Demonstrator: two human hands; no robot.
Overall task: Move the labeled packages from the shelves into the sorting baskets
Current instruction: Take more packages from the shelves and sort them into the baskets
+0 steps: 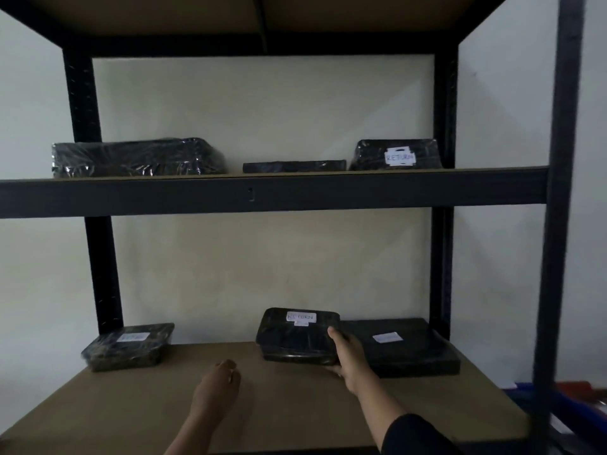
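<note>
My right hand (348, 354) grips the right end of a black wrapped package (295, 336) with a white "RETURN" label, tilted up at the middle of the lower shelf (230, 399). My left hand (218, 385) hovers over the shelf board to its left, fingers loosely curled and holding nothing. A small labeled black package (129, 346) lies at the shelf's left. A flat black labeled package (407, 346) lies at the right, just behind my right hand. On the upper shelf (262, 192) sit a large black package (138, 157), a thin flat one (294, 166) and a "RETURN" labeled one (395, 155).
Black metal uprights (555, 224) frame the shelving unit, against a pale wall. At the lower right, past the upright, the edges of blue and red containers (578, 402) show. No basket is plainly in view.
</note>
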